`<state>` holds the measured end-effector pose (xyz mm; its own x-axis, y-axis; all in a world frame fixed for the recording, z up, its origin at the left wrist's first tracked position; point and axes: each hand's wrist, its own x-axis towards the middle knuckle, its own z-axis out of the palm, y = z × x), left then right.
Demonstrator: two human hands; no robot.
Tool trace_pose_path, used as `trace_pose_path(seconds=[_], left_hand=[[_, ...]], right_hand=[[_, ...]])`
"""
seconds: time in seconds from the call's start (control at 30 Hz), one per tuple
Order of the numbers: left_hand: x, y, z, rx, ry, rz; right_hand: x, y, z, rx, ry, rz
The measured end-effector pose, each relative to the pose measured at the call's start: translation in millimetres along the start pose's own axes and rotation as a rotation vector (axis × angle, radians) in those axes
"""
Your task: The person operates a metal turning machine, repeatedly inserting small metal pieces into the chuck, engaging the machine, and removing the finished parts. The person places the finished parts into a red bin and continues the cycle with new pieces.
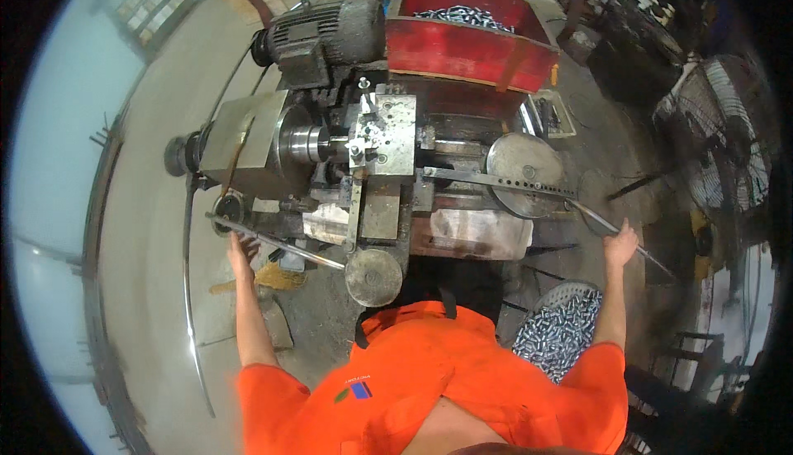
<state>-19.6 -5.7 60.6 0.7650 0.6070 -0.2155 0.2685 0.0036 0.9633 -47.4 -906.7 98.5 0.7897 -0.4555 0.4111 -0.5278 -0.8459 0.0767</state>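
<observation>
My right hand is wrapped round a long metal lever rod, which joins a bar with a row of holes on a small lathe-like machine. To the left, my left hand is raised with its fingers stretched up beside a second lever rod. That rod runs to a round metal disc at the front of the machine. Near the left fingertips is a dark round fitting. The spindle chuck faces a metal tool block in the middle.
Behind the machine stands a red bin holding many small shiny metal parts. A ribbed electric motor sits at the back left. Low on the right, a round basket is heaped with similar parts. A large fan stands at far right.
</observation>
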Motion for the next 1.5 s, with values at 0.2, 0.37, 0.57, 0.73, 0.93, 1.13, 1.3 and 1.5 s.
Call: trace_pose_path(seconds=[0.2, 0.37, 0.57, 0.73, 0.93, 1.13, 1.3, 1.5], left_hand=[[-20.0, -44.8, 30.4, 1.326, -0.28, 0.377], [-23.6, -125.8, 77.9, 1.215, 0.082, 0.162], [-16.0, -68.7, 43.7, 1.563, -0.386, 0.176], [-27.8, -71.2, 41.8, 1.426, -0.285, 0.119], [-2.1, -55.9, -23.9, 1.219, -0.424, 0.123], [-59.2, 122.9, -104.7, 1.02, 0.242, 0.451], [-81.2, 93.1, -185.8, 1.299, 0.288, -0.002], [-24.5, 57.9, -238.5, 1.261, 0.345, -0.05]], right_hand=[[-28.6, -5.6, -19.9, -0.004, 0.132, -0.132], [-28.7, -11.7, -16.3, -0.039, 0.185, -0.083], [-29.7, -15.0, -25.0, -0.017, 0.002, 0.034], [-17.8, -38.9, -55.5, 0.208, -0.161, -0.104], [34.6, -222.2, -176.2, 0.748, -0.251, -0.481], [10.0, -446.1, -271.7, 0.967, -0.348, -1.101], [-24.0, -561.2, -262.2, 0.561, -0.384, -1.089], [-31.1, -563.6, -247.7, 0.568, -0.39, -1.092]])
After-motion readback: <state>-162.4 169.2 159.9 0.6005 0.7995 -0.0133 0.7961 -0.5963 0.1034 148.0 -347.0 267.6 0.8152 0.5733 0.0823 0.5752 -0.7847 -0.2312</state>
